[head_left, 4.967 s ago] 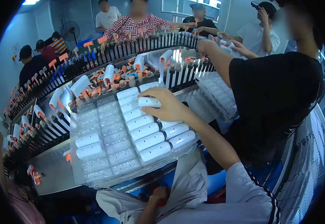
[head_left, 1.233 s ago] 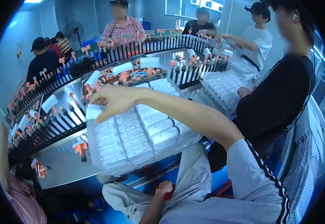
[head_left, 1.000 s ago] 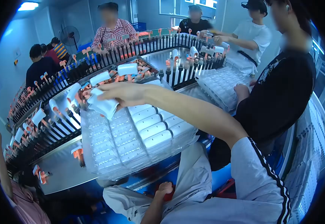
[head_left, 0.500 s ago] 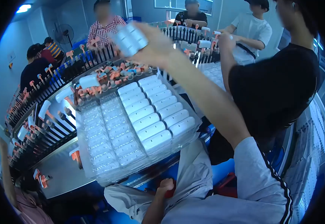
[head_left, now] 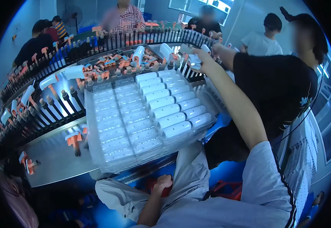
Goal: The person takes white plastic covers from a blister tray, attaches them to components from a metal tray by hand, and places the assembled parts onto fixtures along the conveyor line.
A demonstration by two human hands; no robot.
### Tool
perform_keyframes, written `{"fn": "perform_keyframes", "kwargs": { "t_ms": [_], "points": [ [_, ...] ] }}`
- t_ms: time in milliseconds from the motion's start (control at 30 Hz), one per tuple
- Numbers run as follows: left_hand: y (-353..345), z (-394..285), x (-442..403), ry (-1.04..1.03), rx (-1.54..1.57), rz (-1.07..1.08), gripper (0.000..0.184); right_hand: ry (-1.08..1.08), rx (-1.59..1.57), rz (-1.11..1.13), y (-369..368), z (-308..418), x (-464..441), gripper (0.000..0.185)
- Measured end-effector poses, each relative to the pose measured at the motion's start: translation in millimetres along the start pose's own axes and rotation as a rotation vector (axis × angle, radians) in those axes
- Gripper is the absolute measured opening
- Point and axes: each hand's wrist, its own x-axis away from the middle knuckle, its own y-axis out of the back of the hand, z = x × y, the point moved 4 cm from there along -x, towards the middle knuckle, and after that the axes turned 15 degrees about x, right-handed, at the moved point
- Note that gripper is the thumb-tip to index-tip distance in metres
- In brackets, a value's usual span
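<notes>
My right hand is stretched out to the far side, past the tray, by the rack of black pegs. Its fingers are closed around a small white glossy plastic piece, partly hidden and blurred. My left hand rests in a loose fist on my lap, with nothing visible in it. Before me a clear plastic tray holds two columns of white rounded casings on its right half. The left half shows clear moulded pockets.
Curved rows of black pegs carry orange and white parts. Loose orange parts lie piled behind the tray. Orange-tipped pieces lie on the metal table. A co-worker in black sits close on my right; others work across the line.
My right hand has moved right and away from above the orange parts, towards the peg rack. The view has shifted a little. My left hand stays on my lap.
</notes>
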Motion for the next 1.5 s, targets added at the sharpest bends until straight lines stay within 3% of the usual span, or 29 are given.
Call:
{"fn": "perform_keyframes", "kwargs": {
  "t_ms": [133, 300, 367, 433, 500, 567, 667, 767, 900, 933, 1000, 1100, 1133, 1200, 1300, 1433, 1500],
  "points": [
    [3, 3, -1, -0.015, 0.021, -0.035, 0.037, -0.013, 0.134, -0.241, -20, 4, 32, 0.024],
    [5, 2, -1, -0.014, 0.041, -0.058, 0.039, 0.126, 0.228, -0.119, -50, 13, 4, 0.029],
    [4, 2, -1, -0.023, 0.044, -0.052, 0.039, 0.237, 0.622, -0.060, -68, 24, 3, 0.031],
    [5, 2, 0, -0.037, 0.048, -0.042, 0.039, 0.440, 1.018, -0.139, -90, 40, 3, 0.032],
    [9, 0, 1, -0.023, 0.045, -0.037, 0.040, 0.544, 1.205, -0.193, -112, 52, 4, 0.040],
    [11, 0, 1, -0.003, 0.045, -0.028, 0.042, 0.612, 1.422, -0.106, -142, 59, 24, 0.045],
    [13, 0, 2, -0.011, 0.033, -0.025, 0.043, 0.760, 1.756, -0.202, -184, 44, 24, 0.059],
    [14, 2, 2, 0.010, 0.010, -0.022, 0.044, 0.740, 1.642, -0.203, -201, 32, 46, 0.065],
    [17, 4, 0, 0.029, 0.022, -0.043, 0.046, 0.770, 1.658, 0.002, -221, 35, 63, 0.080],
    [17, 4, 1, 0.016, 0.028, -0.070, 0.042, 0.818, 1.742, -0.135, -226, 37, 78, 0.081],
    [4, 14, -2, 0.058, -0.004, -0.017, 0.040, 0.992, 1.636, -0.191, -232, 47, 102, 0.080],
    [-15, 35, -10, 0.061, -0.068, 0.026, 0.039, 1.458, 1.141, -0.384, -225, 54, 126, 0.051],
    [-17, 37, -9, 0.072, -0.073, 0.042, 0.038, 1.460, 1.100, -0.222, -219, 53, 134, 0.035],
    [-15, 30, -4, 0.100, -0.069, 0.056, 0.037, 1.557, 1.165, -0.113, -207, 50, 149, 0.028],
    [-9, 18, 2, 0.111, -0.110, 0.042, 0.034, 1.416, 1.348, 0.240, -176, 42, 160, 0.035],
    [-17, 14, -2, 0.107, -0.129, 0.073, 0.033, 1.408, 1.241, 0.249, -141, 36, 148, 0.057],
    [-14, 13, -2, 0.113, -0.143, 0.072, 0.032, 1.396, 1.240, 0.161, -130, 27, 136, 0.055]
  ]
}}
